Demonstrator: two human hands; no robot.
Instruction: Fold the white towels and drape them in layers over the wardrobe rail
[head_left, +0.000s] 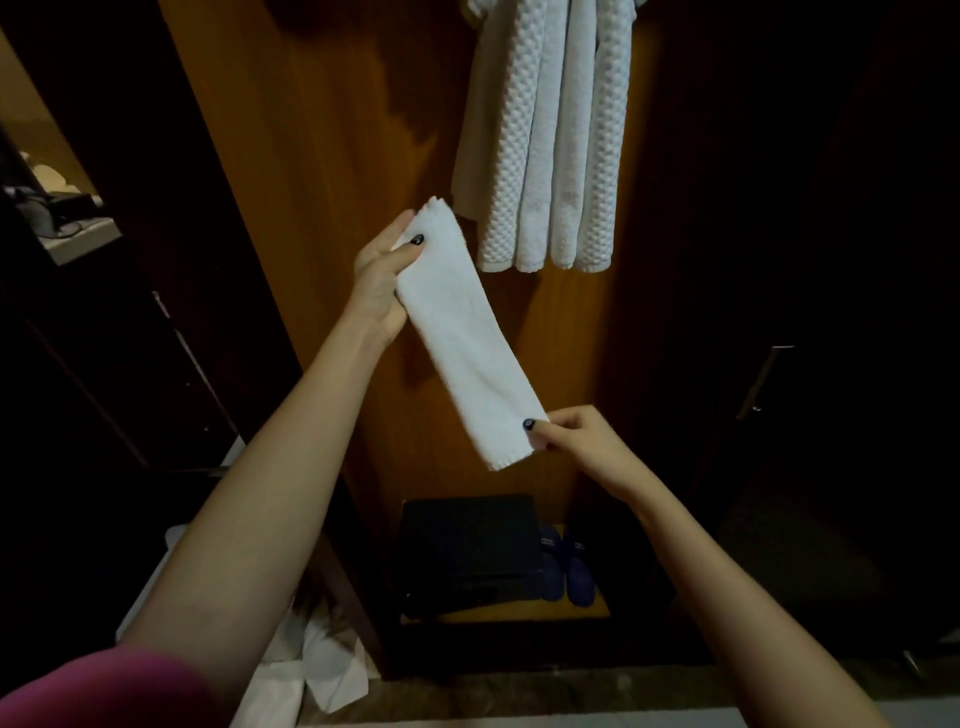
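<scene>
Wardrobe interior, dim light, brown wood back panel (322, 156) in the middle of the view. Far left: a pale counter (78, 239) with some dark items on it, too dark to identify. Bottom left: a pink sleeve (104, 691) at the frame edge, and crumpled white cloth (311, 670) lying on the floor beside the wardrobe's side wall.

Left hand (382, 275) is raised in front of the wood panel and grips the upper end of a folded white towel (462, 338). The thumb, with a dark nail, lies across the front, and the palm and fingers are behind. The towel is folded into a long narrow strip and held in the air, slanting from upper left down to lower right, stretched between both hands and touching nothing else.

Above and just right of the towel's top end, hanging towels (550, 145) drop in several white layers, some with a waffle texture. Their bottom edges are roughly level, and their tops run out of frame.

Right hand (576, 441) is lower and pinches the strip's lower right edge between the thumb and curled fingers; the bottom hem hangs free just below the pinch.

Below the hands, a black box (467, 551) sits on the wardrobe floor, with a pair of blue slippers (569, 569) just beside it on the right. Far right: a dark door (831, 260) with a metal handle (763, 379).
</scene>
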